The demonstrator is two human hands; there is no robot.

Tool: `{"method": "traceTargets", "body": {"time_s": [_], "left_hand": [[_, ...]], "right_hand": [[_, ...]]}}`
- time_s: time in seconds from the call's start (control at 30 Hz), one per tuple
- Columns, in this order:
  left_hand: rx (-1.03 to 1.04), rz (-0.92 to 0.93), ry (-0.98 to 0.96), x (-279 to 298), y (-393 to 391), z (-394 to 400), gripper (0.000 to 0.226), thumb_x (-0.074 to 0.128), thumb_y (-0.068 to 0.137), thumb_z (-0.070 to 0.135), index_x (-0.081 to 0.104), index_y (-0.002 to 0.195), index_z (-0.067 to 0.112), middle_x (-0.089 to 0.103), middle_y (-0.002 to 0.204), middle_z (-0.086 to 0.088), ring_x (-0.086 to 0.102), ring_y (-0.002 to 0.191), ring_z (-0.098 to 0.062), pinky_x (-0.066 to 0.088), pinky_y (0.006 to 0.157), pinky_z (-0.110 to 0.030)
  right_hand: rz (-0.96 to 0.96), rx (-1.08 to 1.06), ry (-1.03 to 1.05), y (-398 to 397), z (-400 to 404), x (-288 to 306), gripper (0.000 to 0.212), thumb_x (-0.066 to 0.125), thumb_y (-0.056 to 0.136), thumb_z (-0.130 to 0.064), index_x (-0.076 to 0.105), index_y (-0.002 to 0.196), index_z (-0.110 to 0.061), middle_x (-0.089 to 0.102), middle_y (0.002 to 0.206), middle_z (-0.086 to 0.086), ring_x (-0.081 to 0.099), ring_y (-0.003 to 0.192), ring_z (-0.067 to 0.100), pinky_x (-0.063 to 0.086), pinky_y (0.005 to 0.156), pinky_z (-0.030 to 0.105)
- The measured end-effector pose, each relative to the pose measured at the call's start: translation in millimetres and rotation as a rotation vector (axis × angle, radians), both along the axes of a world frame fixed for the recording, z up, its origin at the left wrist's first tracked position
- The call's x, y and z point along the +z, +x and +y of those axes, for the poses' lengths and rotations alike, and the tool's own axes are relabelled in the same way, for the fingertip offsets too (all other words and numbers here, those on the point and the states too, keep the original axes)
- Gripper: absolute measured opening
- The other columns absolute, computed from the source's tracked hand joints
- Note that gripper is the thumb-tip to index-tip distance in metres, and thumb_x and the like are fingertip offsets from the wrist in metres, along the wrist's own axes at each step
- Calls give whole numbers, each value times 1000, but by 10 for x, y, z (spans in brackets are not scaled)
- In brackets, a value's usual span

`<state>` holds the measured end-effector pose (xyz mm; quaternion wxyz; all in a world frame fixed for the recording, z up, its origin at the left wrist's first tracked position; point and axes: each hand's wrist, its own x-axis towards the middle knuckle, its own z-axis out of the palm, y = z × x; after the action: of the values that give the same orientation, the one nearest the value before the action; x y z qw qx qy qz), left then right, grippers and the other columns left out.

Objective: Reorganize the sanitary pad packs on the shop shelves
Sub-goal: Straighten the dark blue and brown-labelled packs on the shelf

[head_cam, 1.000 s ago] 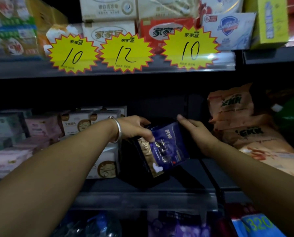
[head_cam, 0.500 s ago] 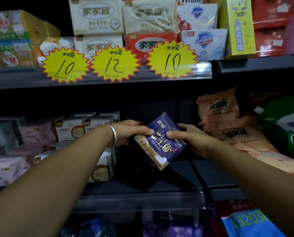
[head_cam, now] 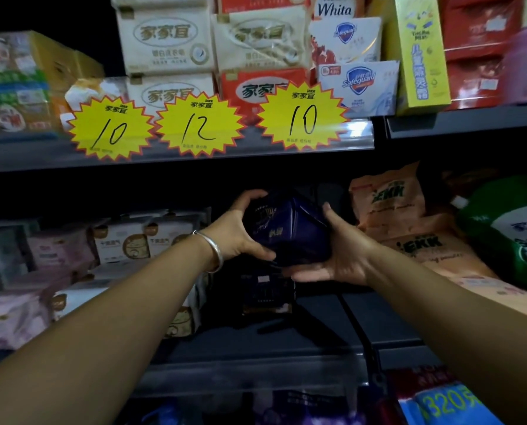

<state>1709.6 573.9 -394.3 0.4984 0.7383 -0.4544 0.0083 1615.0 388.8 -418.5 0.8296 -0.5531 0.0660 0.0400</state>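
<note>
The left hand and right hand are clamping a dark blue sanitary pad pack between them, holding it above the middle shelf, over another dark pack standing there. Its glossy plastic wrap is creasing to a ridge, its gold print too dim to read. On the upper shelf's front edge, yellow starburst tags are showing 10, 12, 10, below soap boxes marked Safeguard.

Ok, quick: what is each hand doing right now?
Left hand: grips the dark blue pack.
Right hand: holds the same pack from its other side.
</note>
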Motion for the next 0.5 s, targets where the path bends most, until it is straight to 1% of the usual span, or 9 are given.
{"method": "traceTargets", "body": {"time_s": [0.07, 0.1, 0.13, 0.2, 0.23, 0.27, 0.33, 0.4, 0.5], "left_hand": [[-12, -87, 66, 6, 12, -8, 94, 87, 39, 14, 40, 111, 52, 32, 144, 0, 40, 129, -17, 39, 106, -30], [-21, -92, 104, 12, 1, 0, 93, 85, 42, 12, 40, 111, 56, 21, 150, 2, 32, 135, -16, 35, 109, -32], [-56, -48, 118, 11, -13, 17, 88, 80, 49, 3, 44, 110, 56, 17, 152, 5, 28, 137, -14, 37, 108, -32], [-165, 161, -3, -7, -56, 46, 71, 59, 63, -15, 59, 107, 40, 27, 149, 6, 36, 132, -12, 47, 92, -24], [-194, 289, -110, -18, -89, 47, 65, 48, 70, -21, 63, 106, 31, 34, 146, 7, 42, 127, -12, 46, 84, -22], [-194, 408, -228, -33, -113, 37, 61, 39, 76, -22, 63, 106, 25, 41, 143, 6, 47, 122, -13, 43, 83, -24], [-102, 564, -451, -75, -81, -14, 47, 39, 88, -12, 56, 116, 22, 50, 134, 4, 51, 114, -16, 41, 86, -29], [43, 650, -531, -134, -5, -56, 35, 51, 93, 8, 51, 127, 16, 57, 126, -4, 56, 105, -20, 45, 84, -32], [129, 770, -324, -216, -23, -54, 43, 57, 89, 37, 57, 122, 9, 66, 112, -12, 65, 91, -26, 53, 73, -38]], "right_hand": [[-42, -111, 63, 40, 23, 13, 58, 40, 85, -68, 59, 113, -21, 66, 110, 16, 65, 86, 42, 57, 55, 42], [-67, -160, 80, 58, 19, 15, 53, 46, 84, -65, 60, 110, -22, 67, 109, 13, 63, 91, 39, 56, 58, 40], [-90, -196, 86, 73, 9, 13, 49, 51, 81, -63, 61, 107, -22, 67, 108, 10, 62, 95, 35, 54, 64, 40], [-132, -246, 40, 102, -39, -20, 46, 59, 77, -59, 65, 104, -22, 68, 106, 6, 62, 98, 29, 52, 71, 42], [-161, -261, 8, 104, -60, -42, 41, 60, 78, -54, 66, 103, -21, 69, 102, 5, 63, 95, 27, 53, 71, 41], [-205, -267, -16, 103, -79, -73, 35, 61, 80, -48, 66, 100, -20, 69, 97, 5, 63, 90, 25, 54, 69, 39], [-317, -255, -47, 107, -96, -124, 31, 65, 77, -39, 65, 96, -15, 65, 92, 6, 62, 84, 22, 55, 68, 34], [-395, -252, -85, 138, -104, -169, 44, 71, 64, -37, 62, 100, -12, 63, 95, 9, 61, 87, 23, 53, 73, 33], [-469, -291, -141, 186, -91, -217, 54, 74, 55, -35, 60, 101, -12, 64, 95, 10, 61, 89, 26, 51, 74, 34]]}}
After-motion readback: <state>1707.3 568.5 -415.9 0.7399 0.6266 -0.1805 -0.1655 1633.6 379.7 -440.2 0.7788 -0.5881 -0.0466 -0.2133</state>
